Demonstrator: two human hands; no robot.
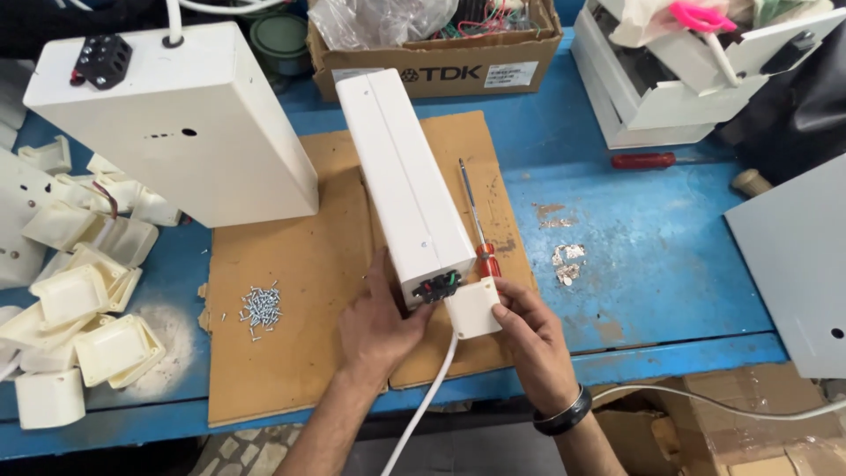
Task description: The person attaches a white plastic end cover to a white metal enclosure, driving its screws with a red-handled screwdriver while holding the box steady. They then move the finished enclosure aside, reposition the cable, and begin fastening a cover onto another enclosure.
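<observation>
The right hand pinches a small white end cap just off the near end of the long white housing, whose length runs away from the fingers, while the left hand presses fingers together against that end's left side.

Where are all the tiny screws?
In the head view, the screws lie in a small pile on the cardboard sheet, left of the left hand, near the cream plastic caps.

Light: bright, even, from overhead
Shadows: soft, short, beside the white housing
Glare: mild sheen on the blue bench
Focus: sharp centre, slight wide-angle bending at the edges
</observation>
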